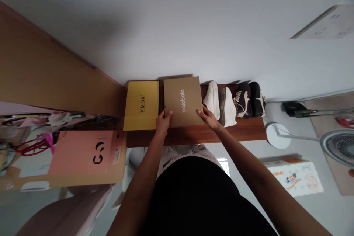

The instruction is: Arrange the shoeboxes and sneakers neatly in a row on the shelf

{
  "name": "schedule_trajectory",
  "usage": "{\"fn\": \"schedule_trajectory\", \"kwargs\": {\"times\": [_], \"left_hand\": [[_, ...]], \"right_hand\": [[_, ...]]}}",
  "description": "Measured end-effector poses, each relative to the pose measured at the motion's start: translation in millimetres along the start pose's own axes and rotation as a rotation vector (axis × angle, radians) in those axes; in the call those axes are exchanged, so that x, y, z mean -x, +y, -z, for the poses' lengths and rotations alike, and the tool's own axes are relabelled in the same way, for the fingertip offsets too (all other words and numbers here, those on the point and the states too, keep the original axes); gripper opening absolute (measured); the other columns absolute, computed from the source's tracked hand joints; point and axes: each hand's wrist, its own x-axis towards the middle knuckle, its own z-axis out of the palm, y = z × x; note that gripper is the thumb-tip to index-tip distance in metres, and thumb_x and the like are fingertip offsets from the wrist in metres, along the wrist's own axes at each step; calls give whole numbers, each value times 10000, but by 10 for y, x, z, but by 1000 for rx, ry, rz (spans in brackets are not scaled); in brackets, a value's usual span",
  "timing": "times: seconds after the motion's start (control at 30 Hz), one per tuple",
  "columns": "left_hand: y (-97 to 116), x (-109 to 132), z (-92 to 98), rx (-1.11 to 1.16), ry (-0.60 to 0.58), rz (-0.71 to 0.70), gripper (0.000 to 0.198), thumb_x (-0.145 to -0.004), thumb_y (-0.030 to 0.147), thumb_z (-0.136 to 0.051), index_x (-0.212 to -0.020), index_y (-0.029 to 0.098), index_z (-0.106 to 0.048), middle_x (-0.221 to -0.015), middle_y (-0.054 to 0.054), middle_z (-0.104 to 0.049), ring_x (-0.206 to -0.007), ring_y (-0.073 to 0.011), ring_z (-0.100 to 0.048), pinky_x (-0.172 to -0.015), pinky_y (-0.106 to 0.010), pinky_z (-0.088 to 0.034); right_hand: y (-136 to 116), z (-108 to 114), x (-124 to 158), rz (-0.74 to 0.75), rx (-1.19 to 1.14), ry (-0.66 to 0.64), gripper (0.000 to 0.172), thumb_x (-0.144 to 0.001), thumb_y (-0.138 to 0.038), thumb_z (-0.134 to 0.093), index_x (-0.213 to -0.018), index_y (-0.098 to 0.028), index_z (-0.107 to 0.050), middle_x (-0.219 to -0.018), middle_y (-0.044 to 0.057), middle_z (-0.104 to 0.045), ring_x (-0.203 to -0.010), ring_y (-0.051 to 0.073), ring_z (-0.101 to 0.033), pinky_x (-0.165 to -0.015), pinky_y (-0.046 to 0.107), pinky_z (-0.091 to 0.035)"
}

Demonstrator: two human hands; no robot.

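Between my two hands is a brown cardboard shoebox (pixel 184 97) marked "balabala", over a dark red wooden shelf top (pixel 193 136). My left hand (pixel 163 121) grips its lower left edge, thumb on the lid. At the lower right corner, my right hand (pixel 208 118) holds the box with the thumb on top and the fingers along the side. Just left of it lies a yellow box (pixel 141 105) lettered "MMOK". A pair of white sneakers (pixel 212 99) stands right of my right hand, followed by a pair of dark shoes (pixel 243 99) with pale laces.
A white wall (pixel 177 25) rises behind the shelf. At left are a tall brown panel (pixel 55 70) and a desk with a pink box (pixel 83 153) and clutter. To the right stand a fan (pixel 339 146), a black dustpan (pixel 293 109) and a tissue pack (pixel 295 179) on the floor.
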Motion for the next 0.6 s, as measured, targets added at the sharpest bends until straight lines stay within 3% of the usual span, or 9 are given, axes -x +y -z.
{"fn": "schedule_trajectory", "kwargs": {"times": [0.27, 0.6], "left_hand": [[-139, -152, -46, -60, 46, 38, 519, -826, 398, -731, -1306, 212, -663, -1239, -89, -723, -1181, -253, -656, -1072, -429, -476], [-254, -373, -37, -123, 94, 9, 473, -836, 361, -699, -1283, 212, -669, -1252, -108, -714, -1195, -243, -648, -1086, -421, -445]], "right_hand": [[254, -22, -188, -44, -91, -63, 864, -749, -587, -723, -1511, -288, -447, -1369, 37, -649, -1269, 271, -593, -1094, 478, -459], [478, -107, -421, -64, -68, 20, 903, -690, -616, -726, -1482, -261, -479, -1402, 39, -624, -1307, 260, -562, -1113, 479, -434]]}}
